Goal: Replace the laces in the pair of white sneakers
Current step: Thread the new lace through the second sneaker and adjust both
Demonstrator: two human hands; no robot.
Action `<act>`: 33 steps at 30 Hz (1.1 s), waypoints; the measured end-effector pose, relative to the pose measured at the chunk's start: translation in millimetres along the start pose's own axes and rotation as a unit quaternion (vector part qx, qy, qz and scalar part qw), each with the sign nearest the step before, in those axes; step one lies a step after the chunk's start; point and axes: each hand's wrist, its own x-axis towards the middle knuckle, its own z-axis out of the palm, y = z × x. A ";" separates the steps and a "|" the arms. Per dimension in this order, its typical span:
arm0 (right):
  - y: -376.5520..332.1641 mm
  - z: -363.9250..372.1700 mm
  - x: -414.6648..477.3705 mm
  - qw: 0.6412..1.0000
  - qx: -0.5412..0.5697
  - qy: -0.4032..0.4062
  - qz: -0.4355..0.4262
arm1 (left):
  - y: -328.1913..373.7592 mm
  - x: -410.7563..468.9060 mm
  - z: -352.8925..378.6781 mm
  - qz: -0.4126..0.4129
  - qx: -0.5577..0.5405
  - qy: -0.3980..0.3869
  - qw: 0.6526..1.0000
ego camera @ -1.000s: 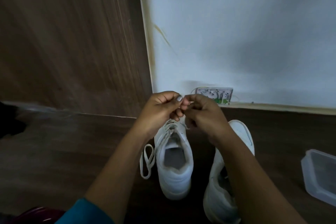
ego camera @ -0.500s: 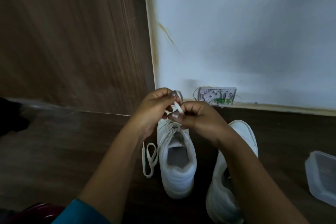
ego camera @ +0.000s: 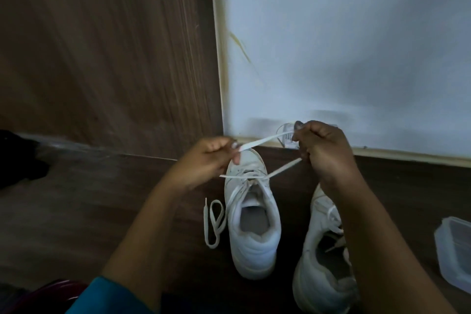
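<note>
At frame centre, the left hand (ego camera: 209,160) and right hand (ego camera: 325,153) grip a taut lace (ego camera: 265,141) in curled fingers above one sneaker (ego camera: 254,232) on the tabletop (ego camera: 127,211), its mate (ego camera: 318,278) lower right, and a barcoded tag (ego camera: 288,138) behind them is unreadable.

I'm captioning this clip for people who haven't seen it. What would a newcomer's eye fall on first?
The left hand and right hand, mid-frame, each pinch a white lace stretched taut between them above the middle sneaker. A loose lace lies looped on the dark wooden surface left of that shoe; the second sneaker lies right of it.
</note>
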 end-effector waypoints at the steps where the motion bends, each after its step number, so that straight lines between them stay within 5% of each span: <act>1: 2.7 -1.3 1.5 1.000 -0.015 0.023 0.010 | -7.0 -3.0 -7.5 -0.031 -0.018 0.000 0.999; 5: 17.0 0.8 7.2 0.990 -0.003 0.137 0.042 | -38.4 -13.7 -22.8 -0.130 0.034 -0.047 0.990; 11: 17.3 -0.1 9.5 0.982 0.069 0.161 0.067 | -44.8 -17.6 -21.2 -0.222 0.069 -0.123 0.965; 14: 18.7 4.4 7.6 0.995 0.019 0.079 0.050 | -30.3 -8.0 -6.4 -0.222 -0.041 -0.071 0.972; 16: 26.4 9.9 6.1 0.984 -0.178 0.004 0.022 | -17.6 -0.8 4.3 -0.248 -0.216 -0.057 0.943; 18: 34.3 14.2 5.1 0.936 -0.349 -0.035 -0.019 | -11.4 3.3 13.9 -0.236 -0.275 -0.072 0.929; 22: 28.3 17.9 -3.6 0.919 -0.373 -0.128 -0.020 | -16.5 6.1 16.8 -0.206 -0.134 -0.021 0.969; 28: 15.0 22.5 -16.3 0.904 -0.311 -0.293 0.002 | -21.2 3.6 15.5 -0.147 0.007 -0.066 0.987; 33: 13.8 33.0 -24.0 0.843 -0.451 -0.285 -0.071 | -23.1 1.0 8.5 -0.168 0.071 -0.103 0.978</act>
